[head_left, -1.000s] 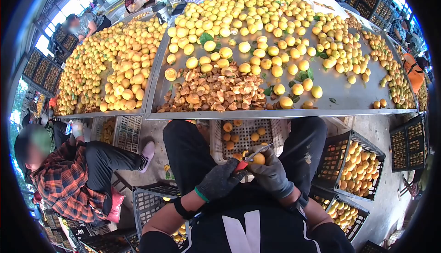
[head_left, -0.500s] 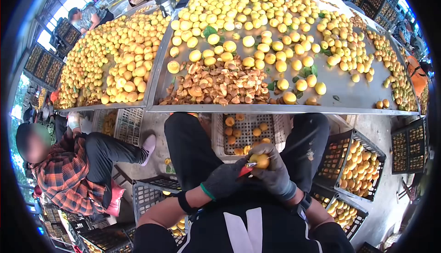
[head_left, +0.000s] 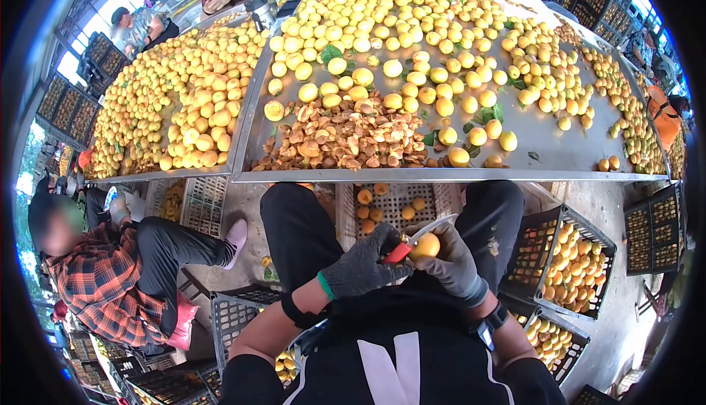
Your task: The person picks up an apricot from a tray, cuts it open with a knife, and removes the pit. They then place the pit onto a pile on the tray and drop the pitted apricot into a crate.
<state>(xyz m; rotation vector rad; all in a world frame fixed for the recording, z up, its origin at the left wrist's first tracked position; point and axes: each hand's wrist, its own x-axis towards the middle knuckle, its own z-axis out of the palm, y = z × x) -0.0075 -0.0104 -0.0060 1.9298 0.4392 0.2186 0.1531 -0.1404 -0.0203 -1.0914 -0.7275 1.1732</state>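
Both my hands wear dark grey gloves and meet above my lap. My left hand [head_left: 362, 266] is closed round the red handle of a knife [head_left: 398, 252], whose curved pale blade reaches up and right behind the fruit. A yellow-orange fruit [head_left: 426, 246] sits in the fingers of my right hand [head_left: 457, 270]. The blade touches or lies very near the fruit; exact contact is unclear. Just past my knees, a pale plastic crate [head_left: 346, 217] on the floor holds several fruits.
A metal table [head_left: 544, 176] spans the front, bearing many yellow fruits and a heap of brown cut pieces [head_left: 360, 137]. Black crates of fruit [head_left: 570, 273] stand at the right. A seated person in a plaid shirt [head_left: 99, 284] is at the left; others sit beyond the table.
Both hands have risen slightly, and the fruit is now higher and further right. The knife's blade has come into clear view. The view has shifted slightly.
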